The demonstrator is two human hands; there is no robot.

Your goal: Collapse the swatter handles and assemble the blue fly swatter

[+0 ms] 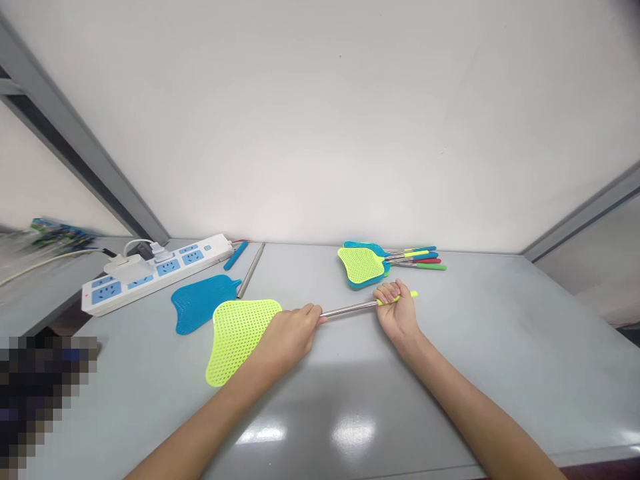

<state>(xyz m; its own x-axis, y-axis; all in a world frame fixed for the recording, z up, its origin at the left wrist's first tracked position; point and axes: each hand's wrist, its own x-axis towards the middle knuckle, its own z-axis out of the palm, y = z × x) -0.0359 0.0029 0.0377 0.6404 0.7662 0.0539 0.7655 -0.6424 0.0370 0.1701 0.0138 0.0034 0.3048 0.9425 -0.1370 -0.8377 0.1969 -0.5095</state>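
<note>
A yellow-green fly swatter (245, 331) with a metal shaft is held between my two hands, a little above the grey table. My left hand (296, 328) is closed around the shaft just beside the perforated head, hiding the joint there. Around the yellow-green grip at the other end, my right hand (397, 312) is wrapped, with the grip's tip poking out past the thumb. Left of the swatter lie a loose blue swatter head (200, 307), a bare metal rod (251, 270) and a blue handle grip (236, 255).
Behind my hands, a pile of fly swatters (363, 265) with blue, yellow, red and green grips lies near the white wall (340, 133). A white power strip (165, 273) with plugs and cables sits at the left. A grey table (500, 347) spans the view.
</note>
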